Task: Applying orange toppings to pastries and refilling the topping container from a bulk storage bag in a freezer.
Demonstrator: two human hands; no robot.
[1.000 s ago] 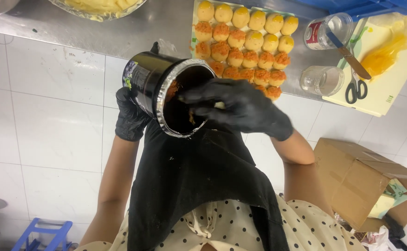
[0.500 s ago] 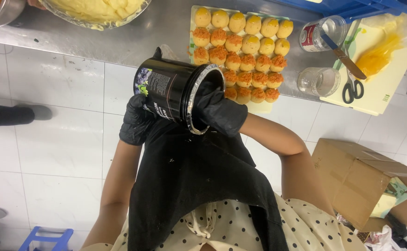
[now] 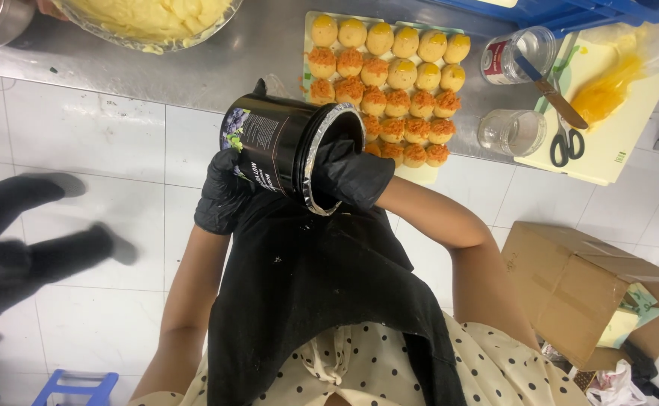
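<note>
My left hand (image 3: 222, 194), in a black glove, grips a black round can (image 3: 277, 150) tilted on its side, its open silver-rimmed mouth facing right. My right hand (image 3: 350, 174), also gloved in black, reaches into the can's mouth; its fingertips are hidden inside, so I cannot tell what they hold. Just beyond the can, a tray (image 3: 309, 45) on the steel counter holds rows of small round pastries (image 3: 389, 71), the far ones plain yellow, the near ones topped with orange shreds.
A glass bowl of yellow cream (image 3: 149, 19) sits at the far left. Two glass jars (image 3: 511, 131), scissors (image 3: 566, 143) and a yellow piping bag (image 3: 607, 90) lie on a board at right. Another person's dark legs (image 3: 28, 240) stand left. A cardboard box (image 3: 577, 286) is on the floor.
My right hand has pushed deeper into the can. The can has turned more sideways. Another person's legs have come further into view at the left.
</note>
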